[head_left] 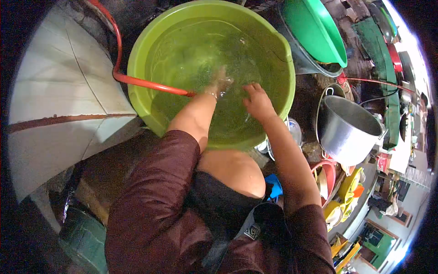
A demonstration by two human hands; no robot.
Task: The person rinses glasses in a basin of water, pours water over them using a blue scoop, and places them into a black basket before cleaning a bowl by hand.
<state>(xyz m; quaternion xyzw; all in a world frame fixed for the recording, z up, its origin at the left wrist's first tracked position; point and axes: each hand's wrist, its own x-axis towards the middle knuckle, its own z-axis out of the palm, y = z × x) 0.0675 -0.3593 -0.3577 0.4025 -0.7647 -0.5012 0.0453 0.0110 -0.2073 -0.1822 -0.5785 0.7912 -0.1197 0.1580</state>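
1. Maroon sleeves cover the upper arms, below the near rim of the olive-green basin, which is the landmark here; a bare knee lies just beside that rim.
2. Clear water stands in the basin, its surface rippled around the hands.
3. Left hand: at the middle of the basin, blurred by water and splashes; I cannot tell whether it is clenched, loose or gripping something.
4. Right hand: inside the basin, to the right of the left hand and apart from it, released, with fingers loosely bent at the water.
5. Red hose crosses the basin's left rim, its visible end beside the left wrist.
6. Light tiles lie left of the basin.
7. Beyond its upper right rim, a bright green tub sits in a dark bucket.
8. Right of the basin, a silver pot leans with its mouth partly toward the camera; red bowls lie below that pot.
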